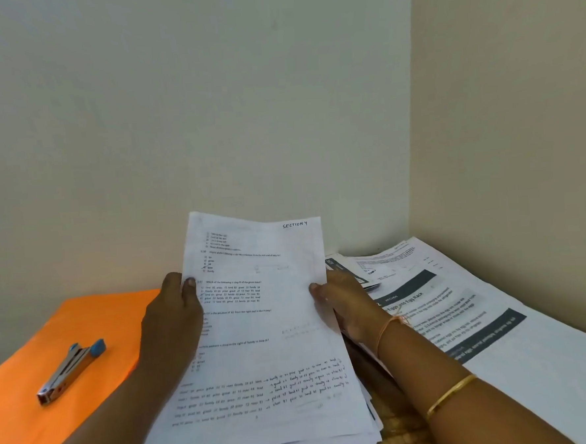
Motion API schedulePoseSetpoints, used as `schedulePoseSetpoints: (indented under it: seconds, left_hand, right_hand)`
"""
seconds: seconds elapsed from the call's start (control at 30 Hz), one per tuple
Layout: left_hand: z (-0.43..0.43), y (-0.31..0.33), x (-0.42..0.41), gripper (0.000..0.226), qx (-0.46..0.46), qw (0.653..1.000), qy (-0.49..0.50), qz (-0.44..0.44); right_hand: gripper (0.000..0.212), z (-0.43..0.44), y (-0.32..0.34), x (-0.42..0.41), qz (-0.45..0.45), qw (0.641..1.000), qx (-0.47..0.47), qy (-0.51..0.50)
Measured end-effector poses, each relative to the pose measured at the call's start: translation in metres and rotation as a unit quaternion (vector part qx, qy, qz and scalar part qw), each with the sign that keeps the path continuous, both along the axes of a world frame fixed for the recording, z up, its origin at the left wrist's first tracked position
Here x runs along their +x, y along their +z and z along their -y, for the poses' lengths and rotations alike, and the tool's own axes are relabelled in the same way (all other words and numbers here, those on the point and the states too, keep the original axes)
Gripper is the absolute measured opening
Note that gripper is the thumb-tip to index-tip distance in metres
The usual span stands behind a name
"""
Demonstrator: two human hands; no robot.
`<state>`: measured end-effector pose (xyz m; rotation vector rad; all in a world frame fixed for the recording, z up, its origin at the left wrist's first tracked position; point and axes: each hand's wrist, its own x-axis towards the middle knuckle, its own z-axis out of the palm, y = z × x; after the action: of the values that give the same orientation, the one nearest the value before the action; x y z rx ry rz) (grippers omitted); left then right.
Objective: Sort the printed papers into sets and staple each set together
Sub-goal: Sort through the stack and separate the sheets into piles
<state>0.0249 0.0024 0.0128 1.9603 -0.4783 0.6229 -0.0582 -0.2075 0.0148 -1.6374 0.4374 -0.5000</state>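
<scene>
A stack of white printed papers is held up at the centre, tilted toward me; the top sheet carries questions and the handwritten words "SECTION 4". My left hand grips its left edge with the thumb on the front. My right hand grips the right edge, thumb on the front too. A silver stapler with blue ends lies apart on an orange sheet at the left.
More printed papers with dark banner headings lie spread at the right, reaching the wall corner. Walls close off the back and the right side. A woven surface shows under the papers at the bottom.
</scene>
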Motion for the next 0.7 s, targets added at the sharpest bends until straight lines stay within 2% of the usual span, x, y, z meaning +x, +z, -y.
schedulePoseSetpoints:
  seconds: [0.1, 0.17, 0.33, 0.37, 0.47, 0.53, 0.6, 0.7]
  left_hand:
    - [-0.003, -0.001, 0.001, 0.043, 0.012, 0.999, 0.020, -0.033]
    - [-0.006, -0.004, 0.005, 0.043, 0.009, 0.998, 0.033, -0.062]
    - [-0.015, -0.014, 0.017, 0.006, 0.092, 0.988, 0.018, -0.126]
    - [-0.015, -0.014, 0.016, 0.010, 0.111, 0.984, 0.008, -0.141]
    - [-0.015, -0.013, 0.011, 0.049, 0.158, 0.974, 0.002, -0.165]
    - [-0.015, -0.012, 0.011, 0.063, 0.174, 0.970, 0.021, -0.165]
    - [-0.016, -0.011, 0.014, 0.065, 0.165, 0.971, 0.035, -0.167]
    - [-0.017, -0.010, 0.019, 0.062, 0.149, 0.971, 0.046, -0.180]
  right_hand:
    - [0.027, 0.002, -0.001, 0.001, -0.021, 0.999, -0.038, -0.018]
    - [0.028, 0.005, -0.002, -0.002, -0.031, 0.998, -0.054, -0.028]
    - [0.029, 0.017, -0.001, -0.003, -0.061, 0.993, -0.071, -0.065]
    - [0.029, 0.019, 0.000, -0.003, -0.068, 0.992, -0.077, -0.070]
    - [0.032, 0.024, -0.003, -0.004, -0.089, 0.991, -0.078, -0.063]
    - [0.035, 0.024, -0.005, -0.005, -0.093, 0.991, -0.074, -0.055]
    - [0.034, 0.023, -0.007, -0.005, -0.106, 0.989, -0.085, -0.049]
    - [0.015, 0.025, -0.007, -0.002, -0.126, 0.983, -0.126, -0.040]
